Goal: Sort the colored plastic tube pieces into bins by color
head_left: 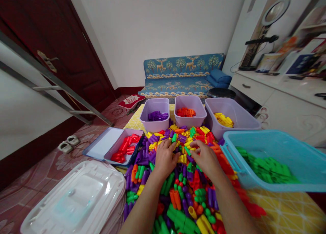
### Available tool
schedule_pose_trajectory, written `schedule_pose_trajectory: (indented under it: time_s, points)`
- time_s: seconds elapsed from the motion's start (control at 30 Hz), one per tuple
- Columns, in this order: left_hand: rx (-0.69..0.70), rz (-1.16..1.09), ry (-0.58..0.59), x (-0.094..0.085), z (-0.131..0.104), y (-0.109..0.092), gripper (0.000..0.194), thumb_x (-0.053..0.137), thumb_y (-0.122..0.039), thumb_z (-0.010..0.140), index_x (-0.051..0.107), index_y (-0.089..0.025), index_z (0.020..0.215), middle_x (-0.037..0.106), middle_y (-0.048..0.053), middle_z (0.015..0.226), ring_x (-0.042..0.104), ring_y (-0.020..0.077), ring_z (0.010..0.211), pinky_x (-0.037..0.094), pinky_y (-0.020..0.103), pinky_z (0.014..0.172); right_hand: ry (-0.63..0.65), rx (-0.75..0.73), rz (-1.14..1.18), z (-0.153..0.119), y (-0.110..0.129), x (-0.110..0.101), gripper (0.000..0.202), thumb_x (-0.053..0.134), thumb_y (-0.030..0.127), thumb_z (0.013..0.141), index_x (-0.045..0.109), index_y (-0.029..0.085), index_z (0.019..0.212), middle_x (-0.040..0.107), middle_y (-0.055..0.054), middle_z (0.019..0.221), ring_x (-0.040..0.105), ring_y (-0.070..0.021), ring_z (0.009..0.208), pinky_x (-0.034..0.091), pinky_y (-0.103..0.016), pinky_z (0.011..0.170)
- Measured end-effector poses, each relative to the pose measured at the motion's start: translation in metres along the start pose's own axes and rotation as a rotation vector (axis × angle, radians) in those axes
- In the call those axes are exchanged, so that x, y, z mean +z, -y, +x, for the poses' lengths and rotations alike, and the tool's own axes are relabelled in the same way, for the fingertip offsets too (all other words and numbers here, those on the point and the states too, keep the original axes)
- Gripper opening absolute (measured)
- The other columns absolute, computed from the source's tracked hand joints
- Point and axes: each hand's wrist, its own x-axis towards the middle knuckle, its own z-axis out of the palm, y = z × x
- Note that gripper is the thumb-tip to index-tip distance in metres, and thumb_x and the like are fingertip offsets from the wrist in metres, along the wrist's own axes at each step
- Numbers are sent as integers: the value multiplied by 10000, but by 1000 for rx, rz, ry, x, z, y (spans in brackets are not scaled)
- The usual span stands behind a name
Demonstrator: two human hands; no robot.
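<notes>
Both hands are over a large heap of mixed plastic pieces [180,193] in purple, green, yellow, orange and red. My left hand [166,156] lies on the middle of the heap, its fingers bent beside a green piece [174,137]; whether it grips that piece is unclear. To its right, my right hand [203,156] has thumb and forefinger at a green piece [187,151], closed on one end of it. Behind the heap stand three lilac bins, with purple pieces [158,116], orange pieces [185,112] and yellow pieces [224,119].
A blue bin [275,139] with green pieces stands right; a shallow box [109,154] with red pieces is left. Stacked white lids [76,196] lie front left. Beyond are a patterned sofa [178,69], a stool [131,101], a metal ladder [48,88] and a cabinet [287,105].
</notes>
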Motion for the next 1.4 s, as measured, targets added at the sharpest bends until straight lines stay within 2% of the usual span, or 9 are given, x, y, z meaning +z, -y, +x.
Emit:
schedule_pose_trajectory:
  time_s: [0.2, 0.33, 0.53, 0.63, 0.83, 0.93, 1.07, 1.2, 1.4]
  points:
    - [-17, -54, -50, 0, -1, -1, 380, 633, -222, 792, 630, -207, 1172, 600, 113, 1185, 517, 289, 1150, 433, 490, 972, 150, -81, -229, -5, 10, 8, 461, 548, 185, 811, 563, 167, 1271, 631, -109, 1213, 639, -221, 969, 475, -340, 869]
    - [-38, -174, -143, 3, -2, -1, 295, 597, -196, 821, 656, -207, 1110, 626, 98, 1128, 552, 255, 1095, 453, 454, 951, 157, -64, -347, -8, 15, 9, 440, 574, 210, 816, 590, 175, 1254, 623, -105, 1221, 589, -253, 1117, 450, -338, 930]
    - [-65, -236, -144, 2, -4, -2, 138, 598, -173, 814, 699, -205, 903, 633, 80, 1045, 583, 230, 1011, 474, 420, 905, 167, -60, -372, -7, 16, 7, 242, 553, 211, 822, 705, 217, 1010, 692, -75, 1027, 654, -247, 945, 483, -336, 802]
    - [-44, -177, -111, -3, -4, -6, 171, 617, -191, 803, 712, -233, 938, 568, 93, 1213, 534, 264, 1138, 443, 462, 960, -41, -46, -82, -6, 17, 0, 190, 565, 265, 829, 681, 200, 963, 699, -74, 961, 657, -211, 812, 490, -327, 755]
    - [83, -31, 49, -7, -2, -10, 317, 603, -253, 835, 677, -351, 1128, 417, 60, 1449, 361, 319, 1334, 342, 553, 1051, -859, -25, 870, -8, 33, -26, 217, 606, 340, 836, 585, 206, 1006, 643, 10, 822, 625, -125, 662, 504, -292, 701]
    - [72, 3, 76, -7, -2, -9, 315, 585, -280, 850, 669, -340, 1147, 456, 72, 1422, 379, 316, 1320, 338, 553, 1055, -1012, -63, 1212, -4, 29, -39, 101, 622, 270, 819, 552, 204, 849, 628, 27, 812, 654, -116, 758, 506, -319, 828]
    - [58, 2, 73, -5, -2, -8, 414, 593, -291, 844, 587, -308, 1258, 528, 97, 1344, 427, 297, 1279, 349, 526, 1057, -973, 58, 1384, 0, 11, -50, 133, 494, 312, 894, 558, 216, 827, 654, -48, 1039, 627, -147, 1087, 455, -357, 995]
    - [36, -68, 42, -2, -2, -5, 477, 612, -293, 830, 539, -238, 1298, 590, 111, 1249, 479, 289, 1221, 367, 500, 1045, -920, 85, 1458, -4, 10, -54, 321, 339, 416, 944, 585, 213, 909, 571, -81, 1302, 576, -158, 1191, 475, -362, 980]
    - [-35, -432, -155, -7, -5, -5, 289, 541, -266, 884, 580, -207, 1164, 636, 92, 1139, 562, 229, 1107, 434, 393, 974, -515, 242, 1181, -3, 22, -30, 294, 656, 370, 756, 638, 197, 993, 666, -80, 1134, 654, -192, 993, 527, -261, 670]
